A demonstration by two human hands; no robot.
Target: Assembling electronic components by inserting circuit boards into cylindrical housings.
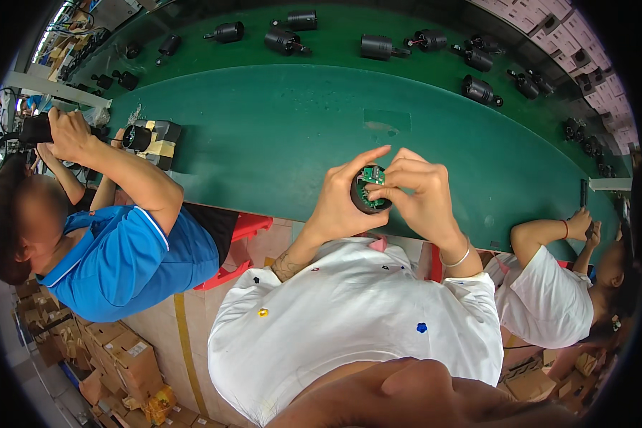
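Note:
Above the near edge of the green bench, my left hand (335,198) is wrapped round a black cylindrical housing (359,201), its open end facing up toward me. A green circuit board (371,173) stands at the mouth of the housing, partly inside it. The fingers of my right hand (419,191) are pinched together and reach into the opening beside the board. What those fingertips grip, if anything, is hidden. More green board shows deeper in the housing.
A green workbench (278,143) curves ahead, with a darker belt behind it carrying several black cylindrical housings (376,46). At left a co-worker in a blue shirt (135,250) holds a black tool; another in white (549,292) sits at right. Cardboard boxes (132,360) stand behind.

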